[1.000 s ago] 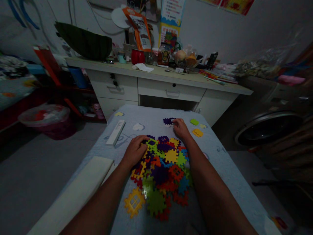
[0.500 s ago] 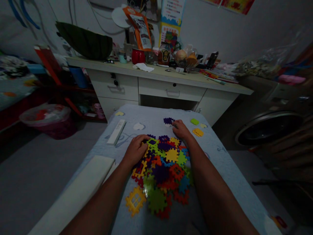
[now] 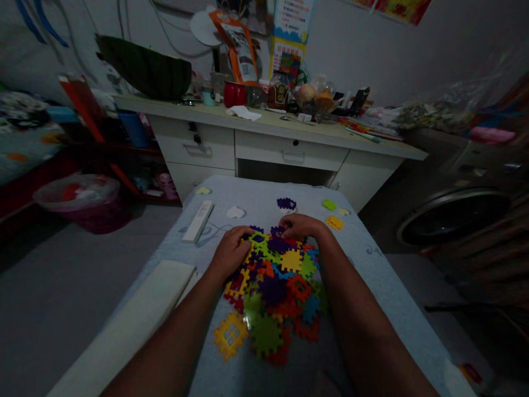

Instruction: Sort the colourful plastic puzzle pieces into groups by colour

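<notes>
A heap of colourful notched plastic building tiles lies on the cloth-covered table between my arms. My left hand (image 3: 230,251) rests at the heap's upper left edge, thumb and fingers apart, touching tiles beside a lime green frame tile (image 3: 259,238). My right hand (image 3: 301,225) is at the top of the heap, its fingers closed on a purple tile (image 3: 276,230) partly hidden by them. Beyond the heap another purple tile (image 3: 286,204) lies by itself. A yellow tile (image 3: 291,260) sits on the heap, and a yellow window tile (image 3: 231,334) lies at the near left.
Green (image 3: 329,205) and yellow (image 3: 334,222) pieces lie at the far right of the table. A white bar-shaped box (image 3: 198,221) and a white heart-like shape (image 3: 235,212) are on the left. Behind stands a cluttered desk (image 3: 289,156), with a washing machine (image 3: 450,193) at right.
My right hand has let go of the lone purple tile at the back and moved toward me and left, onto a purple tile at the heap's top. My left hand has barely moved.
</notes>
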`<action>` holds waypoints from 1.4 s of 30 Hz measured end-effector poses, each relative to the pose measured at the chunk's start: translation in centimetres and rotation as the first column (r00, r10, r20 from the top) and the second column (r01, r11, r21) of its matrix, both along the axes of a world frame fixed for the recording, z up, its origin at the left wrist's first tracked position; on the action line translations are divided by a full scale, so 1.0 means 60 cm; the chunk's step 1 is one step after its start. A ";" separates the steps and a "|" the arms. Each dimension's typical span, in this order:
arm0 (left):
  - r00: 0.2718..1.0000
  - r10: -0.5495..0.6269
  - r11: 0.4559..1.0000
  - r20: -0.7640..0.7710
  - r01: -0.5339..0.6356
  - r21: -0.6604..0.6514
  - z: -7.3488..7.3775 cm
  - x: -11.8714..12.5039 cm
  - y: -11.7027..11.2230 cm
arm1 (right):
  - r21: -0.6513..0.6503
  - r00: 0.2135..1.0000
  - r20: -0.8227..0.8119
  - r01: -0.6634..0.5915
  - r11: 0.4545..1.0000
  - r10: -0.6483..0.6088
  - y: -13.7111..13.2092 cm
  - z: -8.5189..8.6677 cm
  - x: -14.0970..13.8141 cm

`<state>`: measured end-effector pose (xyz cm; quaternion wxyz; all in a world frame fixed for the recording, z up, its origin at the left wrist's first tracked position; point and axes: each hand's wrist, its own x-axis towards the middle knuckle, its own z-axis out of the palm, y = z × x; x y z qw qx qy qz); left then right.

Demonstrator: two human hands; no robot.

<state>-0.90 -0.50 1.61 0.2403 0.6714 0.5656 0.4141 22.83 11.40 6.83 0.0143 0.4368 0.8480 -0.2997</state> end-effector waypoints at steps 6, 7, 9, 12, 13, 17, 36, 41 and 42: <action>1.000 0.010 1.000 0.002 -0.009 -0.010 -0.005 -0.001 0.002 | -0.057 0.996 -0.044 0.079 0.995 -0.082 -0.006 0.011 0.002; 1.000 0.008 1.000 0.004 -0.008 -0.005 -0.006 -0.002 0.002 | -0.085 0.991 -0.080 0.098 0.992 -0.105 -0.005 0.012 0.004; 1.000 0.004 1.000 0.007 -0.004 0.002 -0.008 -0.001 0.003 | -0.130 0.978 -0.161 0.115 0.985 -0.135 -0.003 0.013 0.011; 1.000 0.001 1.000 -0.001 -0.001 0.003 -0.006 -0.001 0.002 | -0.163 0.936 -0.313 0.116 0.980 -0.163 0.002 0.013 0.023; 1.000 0.001 1.000 -0.005 -0.001 0.002 -0.005 -0.001 0.002 | -0.182 0.914 -0.365 0.117 0.976 -0.178 0.003 0.013 0.027; 1.000 0.000 1.000 -0.010 0.000 -0.003 -0.004 -0.001 0.001 | -0.303 0.811 -0.508 0.146 0.942 -0.289 0.005 0.012 0.044; 1.000 0.013 1.000 -0.012 -0.013 -0.003 -0.006 -0.001 0.002 | 0.197 0.493 -0.660 0.842 0.503 -0.567 0.064 -0.079 0.057; 1.000 -0.001 1.000 -0.015 0.001 0.000 -0.005 -0.002 0.002 | 0.304 0.627 -0.598 0.754 0.583 -0.499 0.067 -0.092 0.043; 1.000 -0.001 1.000 -0.016 0.001 0.001 -0.005 -0.002 0.001 | 0.318 0.660 -0.567 0.728 0.607 -0.494 0.067 -0.093 0.042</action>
